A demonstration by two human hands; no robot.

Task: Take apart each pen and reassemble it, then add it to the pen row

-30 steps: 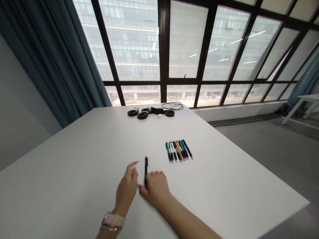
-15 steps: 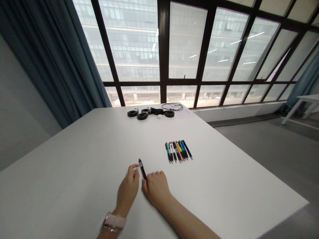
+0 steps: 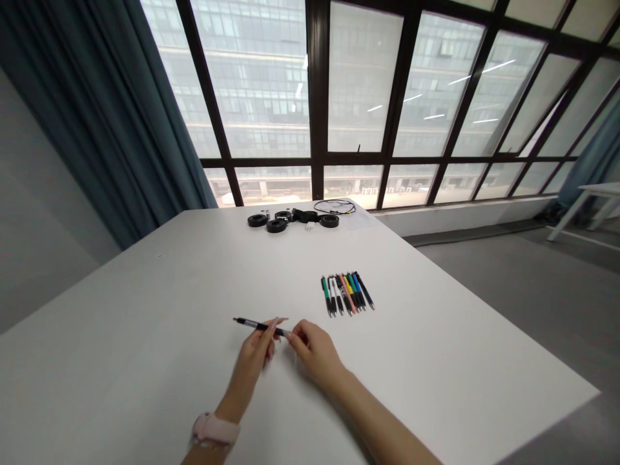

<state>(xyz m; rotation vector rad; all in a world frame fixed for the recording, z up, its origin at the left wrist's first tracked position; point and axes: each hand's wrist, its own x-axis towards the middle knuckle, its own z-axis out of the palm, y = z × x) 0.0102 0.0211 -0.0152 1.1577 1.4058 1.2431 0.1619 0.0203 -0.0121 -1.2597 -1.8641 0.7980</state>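
Observation:
A dark pen (image 3: 250, 323) with a pale band lies nearly level between my two hands, above the white table (image 3: 159, 310). My left hand (image 3: 256, 349) pinches its middle between thumb and fingers. At the right end of the pen, the fingertips of my right hand (image 3: 312, 349) are closed on its tip. Beyond my right hand, a row of several pens (image 3: 347, 294) in green, white, pink, yellow, blue and black lies side by side on the table.
Toward the far table edge lie several black rolls (image 3: 276, 226) and a coiled black cable (image 3: 335, 206). A blue curtain (image 3: 97, 116) hangs at the left beside the windows. Another white table (image 3: 600, 190) stands at the far right.
The pen has swung from steeply upright to nearly level, pointing left. My left hand, beside it before, now grips it; my right hand has shifted slightly and holds its right end.

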